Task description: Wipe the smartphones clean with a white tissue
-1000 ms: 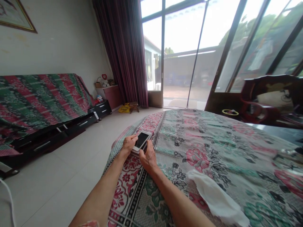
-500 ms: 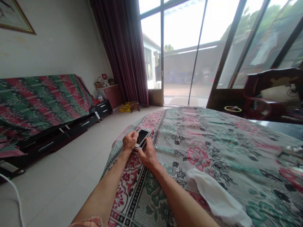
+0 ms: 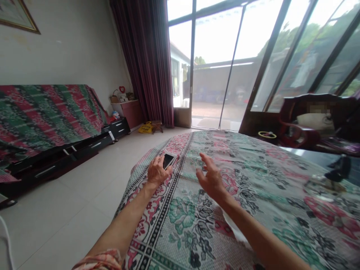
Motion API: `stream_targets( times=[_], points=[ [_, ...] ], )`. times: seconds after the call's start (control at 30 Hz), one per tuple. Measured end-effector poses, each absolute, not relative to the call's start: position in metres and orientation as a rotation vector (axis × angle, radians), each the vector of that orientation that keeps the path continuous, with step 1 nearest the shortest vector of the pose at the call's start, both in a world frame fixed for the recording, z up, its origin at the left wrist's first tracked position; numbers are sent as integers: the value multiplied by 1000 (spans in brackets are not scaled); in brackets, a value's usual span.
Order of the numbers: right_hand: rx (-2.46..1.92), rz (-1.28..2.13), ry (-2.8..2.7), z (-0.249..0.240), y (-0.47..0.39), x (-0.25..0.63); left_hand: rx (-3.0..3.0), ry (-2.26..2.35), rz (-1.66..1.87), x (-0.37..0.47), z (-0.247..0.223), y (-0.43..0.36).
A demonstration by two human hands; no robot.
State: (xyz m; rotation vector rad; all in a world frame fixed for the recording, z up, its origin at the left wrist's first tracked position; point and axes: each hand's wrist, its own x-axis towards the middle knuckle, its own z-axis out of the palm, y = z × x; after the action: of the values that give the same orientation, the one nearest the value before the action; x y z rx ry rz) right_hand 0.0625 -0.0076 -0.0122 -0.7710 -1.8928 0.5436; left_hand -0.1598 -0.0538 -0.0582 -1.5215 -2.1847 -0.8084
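Our left hand point(image 3: 156, 173) curls around the near end of a white phone point(image 3: 168, 160), which lies on the floral bedspread point(image 3: 253, 187) near its left edge. Our right hand point(image 3: 211, 177), at the phone's three o'clock, hangs apart, fingers spread, holding nothing.

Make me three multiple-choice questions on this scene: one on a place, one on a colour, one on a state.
1. Where does the phone lie?
A. on the floor
B. on the flowered cloth near its edge
C. on the dark cabinet

2. What colour is the curtain?
A. yellow
B. white
C. dark maroon

3. How is the right hand?
A. open, fingers spread, holding nothing
B. clamped on the phone
C. out of view

Answers:
1 B, the left hand rests on it there.
2 C, it hangs dark red beside the glass doors.
3 A, it hovers empty above the cloth.
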Motion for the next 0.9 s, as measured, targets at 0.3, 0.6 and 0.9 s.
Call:
stream_targets(
  times=[0.3, 0.6, 0.9],
  points=[
    [-1190, 335, -1945, -85, 18, 221, -1544, -2181, -798, -166, -66, -50],
    [-1097, 339, -1941, -85, 18, 220, -1512, -2178, -783, -162, -63, -52],
    [-1091, 338, -1913, -90, 21, 221, -1516, -2136, -728, -166, -71, -52]
  ],
)
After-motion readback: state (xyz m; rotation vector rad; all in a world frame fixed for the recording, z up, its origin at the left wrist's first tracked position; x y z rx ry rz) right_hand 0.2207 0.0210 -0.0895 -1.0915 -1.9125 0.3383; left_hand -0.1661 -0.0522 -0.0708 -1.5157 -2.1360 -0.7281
